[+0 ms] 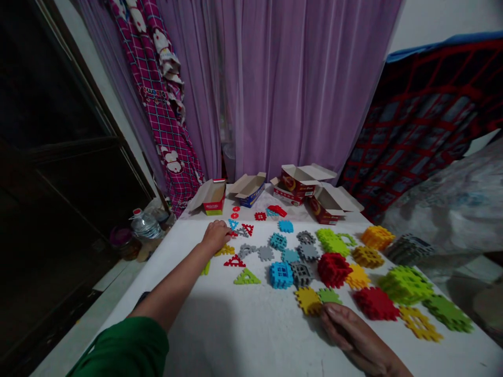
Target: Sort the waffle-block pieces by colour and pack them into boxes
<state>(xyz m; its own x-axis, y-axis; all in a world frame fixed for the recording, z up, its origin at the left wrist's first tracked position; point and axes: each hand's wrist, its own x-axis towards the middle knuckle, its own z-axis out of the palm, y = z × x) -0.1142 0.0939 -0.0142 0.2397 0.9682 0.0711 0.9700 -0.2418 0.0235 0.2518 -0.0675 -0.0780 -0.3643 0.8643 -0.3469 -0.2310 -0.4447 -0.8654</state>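
Probably a home room, though the view is dim. Purple curtains [275,84] hang behind the worktop [243,324]. A cartoon-print cloth [161,99] hangs beside them.

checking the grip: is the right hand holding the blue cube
No, the right hand lies by the yellow piece, apart from the blue cube.

Matt plastic blocks [333,269] lie on a smooth white table [243,324] before cardboard boxes [302,183].

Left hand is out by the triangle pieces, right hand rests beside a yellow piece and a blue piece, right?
Not blue: the head view shows the right hand beside a yellow piece and a green piece. The left hand part holds.
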